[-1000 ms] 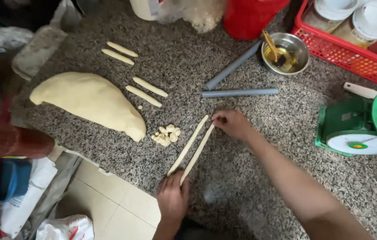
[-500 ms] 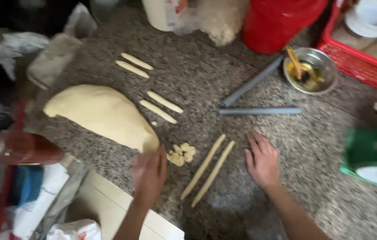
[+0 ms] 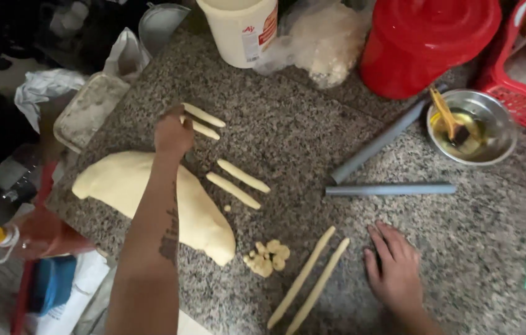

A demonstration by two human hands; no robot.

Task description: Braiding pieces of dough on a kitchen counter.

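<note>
My left hand [image 3: 173, 131] reaches across the granite counter [image 3: 300, 130] to the far pair of short dough sticks [image 3: 203, 121] and touches their near end; whether it grips one I cannot tell. My left forearm crosses over a large slab of pale dough [image 3: 204, 217]. A second pair of short dough sticks [image 3: 238, 183] lies right of the slab. My right hand [image 3: 393, 267] rests flat on the counter, fingers spread, just right of two long thin dough ropes [image 3: 309, 279]. A small heap of dough bits [image 3: 267, 257] lies between slab and ropes.
Two grey plastic tubes [image 3: 390, 189] lie right of centre. A steel bowl with oil and a brush [image 3: 471, 127], a red bucket [image 3: 427, 43], a white tub [image 3: 238, 28], a plastic bag [image 3: 325, 43] and a red basket [image 3: 523, 105] line the back. A bottle [image 3: 33, 236] stands at the left edge.
My left hand has moved from the near edge by the dough slab up to the far pair of dough sticks. My right hand has slid nearer, beside the long ropes. The view has shifted.
</note>
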